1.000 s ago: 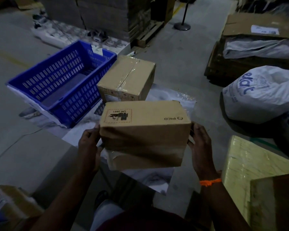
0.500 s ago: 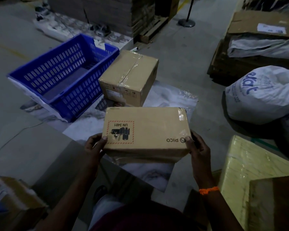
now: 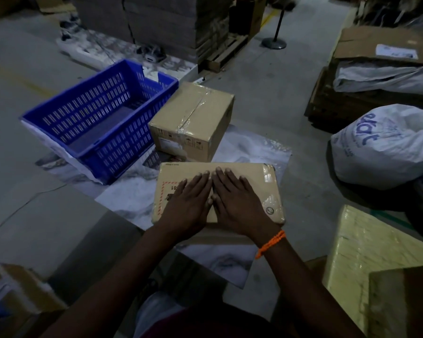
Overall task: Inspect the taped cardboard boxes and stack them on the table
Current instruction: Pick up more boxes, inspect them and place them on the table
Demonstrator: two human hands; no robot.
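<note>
Cardboard box (image 3: 269, 189), the nearer of the two, is lying flat just below dead centre of the view. It looks like it's sitting on the crinkly white sheet (image 3: 132, 191) spread over the concrete floor, though I can't see its underside. Both hands are on its top face, palms down, fingers straight, nothing gripped. The left hand (image 3: 191, 206) covers most of a red-bordered label, with only "81" peeking out upside down. The right hand (image 3: 237, 203) lies right beside it, thumbs just about touching, with an orange wristband (image 3: 270, 243) on that wrist. Shiny clear tape wraps the box's 3 o'clock end.

At 12 o'clock from that box is the second taped box (image 3: 195, 111), taller, standing on the same sheet, close but with a small gap. It has a clear tape strip down its top and some small markings on its near face. Out at 10 o'clock is a blue slotted crate (image 3: 122, 152), just beside the second box.

Off at 2 to 3 o'clock is a big white sack (image 3: 386, 147) with blue lettering. At 4 to 5 o'clock there's a pale yellow wrapped block (image 3: 366, 240). Far back at 12 o'clock is a tall stack of cardboard (image 3: 161, 25) on a wooden pallet. It's pretty dim overall.
</note>
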